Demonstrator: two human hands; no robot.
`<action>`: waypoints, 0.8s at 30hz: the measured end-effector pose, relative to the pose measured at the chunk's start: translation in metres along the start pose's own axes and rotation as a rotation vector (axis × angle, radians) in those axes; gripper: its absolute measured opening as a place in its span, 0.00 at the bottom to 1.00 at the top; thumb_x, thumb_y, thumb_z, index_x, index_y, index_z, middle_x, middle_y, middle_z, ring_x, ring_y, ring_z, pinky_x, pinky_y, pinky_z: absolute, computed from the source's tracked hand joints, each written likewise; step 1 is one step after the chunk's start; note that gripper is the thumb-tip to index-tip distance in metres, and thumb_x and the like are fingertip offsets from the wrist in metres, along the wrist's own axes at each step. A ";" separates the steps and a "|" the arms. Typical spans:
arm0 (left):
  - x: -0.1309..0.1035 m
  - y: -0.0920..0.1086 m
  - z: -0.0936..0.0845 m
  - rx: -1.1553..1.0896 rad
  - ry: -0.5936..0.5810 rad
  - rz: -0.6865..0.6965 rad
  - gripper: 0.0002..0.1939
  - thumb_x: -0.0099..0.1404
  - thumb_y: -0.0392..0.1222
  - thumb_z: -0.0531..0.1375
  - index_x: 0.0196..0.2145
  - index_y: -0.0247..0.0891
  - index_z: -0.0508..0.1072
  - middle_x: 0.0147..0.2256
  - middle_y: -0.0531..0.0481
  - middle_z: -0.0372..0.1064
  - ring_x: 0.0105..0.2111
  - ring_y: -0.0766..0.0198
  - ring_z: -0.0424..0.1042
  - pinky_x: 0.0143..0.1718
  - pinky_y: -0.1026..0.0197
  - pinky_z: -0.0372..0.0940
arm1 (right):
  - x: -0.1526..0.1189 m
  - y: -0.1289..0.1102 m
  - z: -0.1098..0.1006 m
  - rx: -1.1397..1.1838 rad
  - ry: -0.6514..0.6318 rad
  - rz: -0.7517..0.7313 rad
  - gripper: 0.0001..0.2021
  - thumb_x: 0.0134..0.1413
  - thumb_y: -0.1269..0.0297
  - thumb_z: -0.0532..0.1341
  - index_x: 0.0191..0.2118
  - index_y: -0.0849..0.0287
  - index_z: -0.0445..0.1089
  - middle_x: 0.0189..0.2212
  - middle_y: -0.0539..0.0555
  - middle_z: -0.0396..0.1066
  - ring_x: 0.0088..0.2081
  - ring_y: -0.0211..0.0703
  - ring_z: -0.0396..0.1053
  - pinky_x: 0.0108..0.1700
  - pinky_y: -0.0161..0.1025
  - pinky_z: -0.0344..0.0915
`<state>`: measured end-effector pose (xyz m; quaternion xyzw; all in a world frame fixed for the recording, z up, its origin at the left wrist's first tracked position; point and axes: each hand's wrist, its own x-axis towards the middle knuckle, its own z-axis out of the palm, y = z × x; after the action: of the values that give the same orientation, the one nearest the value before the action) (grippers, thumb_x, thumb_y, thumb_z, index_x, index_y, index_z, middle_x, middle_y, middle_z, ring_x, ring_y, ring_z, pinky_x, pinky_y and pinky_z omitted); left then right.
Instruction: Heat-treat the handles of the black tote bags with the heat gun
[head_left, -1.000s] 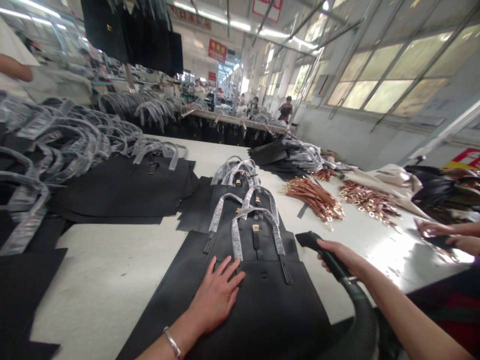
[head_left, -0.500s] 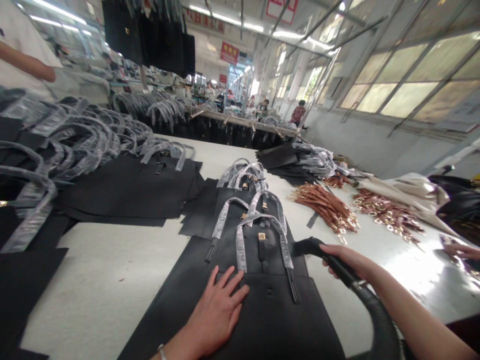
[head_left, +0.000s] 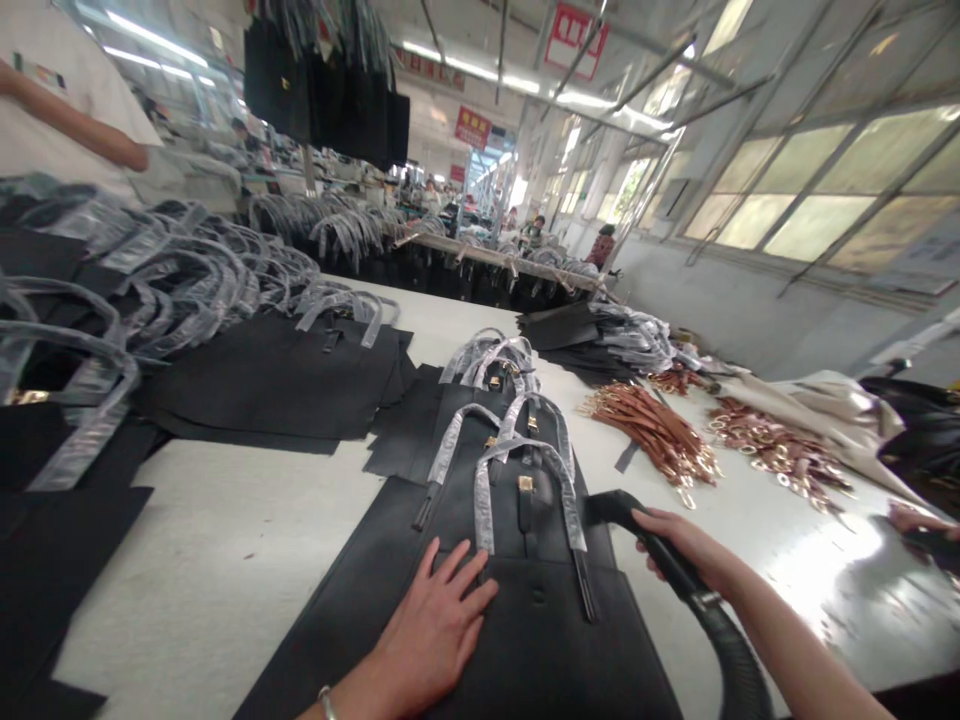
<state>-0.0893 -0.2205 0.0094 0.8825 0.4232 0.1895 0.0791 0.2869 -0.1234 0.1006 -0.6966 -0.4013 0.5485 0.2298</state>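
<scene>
Black bag panels [head_left: 555,640] lie stacked in front of me, their handles [head_left: 484,505] wrapped in clear plastic and a gold clasp [head_left: 525,484] on a strap. My left hand [head_left: 439,625] rests flat on the top panel, fingers spread, just below one handle end. My right hand [head_left: 679,545] is wrapped around a black hose nozzle [head_left: 667,562] with a ribbed hose running down towards me. The nozzle's tip is at the right edge of the panels, beside the handle; I cannot tell whether it touches them.
More black panels with wrapped handles [head_left: 187,290] are piled on the left. Bundles of brown straps with gold hooks [head_left: 652,430] lie on the white table [head_left: 225,560] to the right. A person in a white shirt [head_left: 82,100] stands at left; another person's hand [head_left: 919,520] shows at far right.
The view has shifted slightly, so the scene sits a little lower and further right. My left hand stays on the panel, and my right hand still grips the nozzle near the panels' right edge.
</scene>
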 end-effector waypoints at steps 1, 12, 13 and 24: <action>0.000 0.001 -0.001 0.003 -0.005 -0.003 0.23 0.67 0.38 0.53 0.58 0.53 0.61 0.62 0.53 0.53 0.62 0.52 0.50 0.62 0.37 0.43 | 0.004 -0.003 0.001 -0.005 -0.005 -0.001 0.14 0.58 0.54 0.60 0.44 0.58 0.62 0.21 0.48 0.68 0.18 0.38 0.68 0.18 0.32 0.64; 0.000 0.003 -0.006 0.001 -0.031 -0.027 0.25 0.66 0.37 0.53 0.59 0.54 0.59 0.63 0.54 0.52 0.63 0.52 0.50 0.62 0.37 0.43 | 0.017 -0.012 -0.044 -0.104 -0.131 0.121 0.18 0.54 0.51 0.62 0.43 0.59 0.63 0.18 0.48 0.66 0.16 0.37 0.65 0.16 0.30 0.61; 0.000 0.003 -0.006 -0.001 -0.031 -0.029 0.25 0.65 0.37 0.54 0.59 0.53 0.60 0.63 0.54 0.52 0.63 0.52 0.50 0.62 0.37 0.43 | 0.019 -0.012 -0.041 -0.101 -0.131 0.107 0.18 0.54 0.50 0.62 0.43 0.58 0.63 0.19 0.48 0.66 0.17 0.37 0.66 0.17 0.30 0.61; 0.001 0.004 -0.007 0.017 -0.022 -0.019 0.25 0.65 0.35 0.54 0.58 0.50 0.61 0.62 0.51 0.53 0.62 0.51 0.50 0.61 0.36 0.42 | 0.014 -0.015 -0.017 -0.173 0.004 0.005 0.19 0.55 0.52 0.61 0.47 0.58 0.64 0.19 0.47 0.65 0.19 0.38 0.67 0.18 0.30 0.60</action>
<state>-0.0885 -0.2221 0.0175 0.8810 0.4324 0.1752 0.0781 0.2992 -0.1013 0.1085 -0.7160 -0.4449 0.5111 0.1681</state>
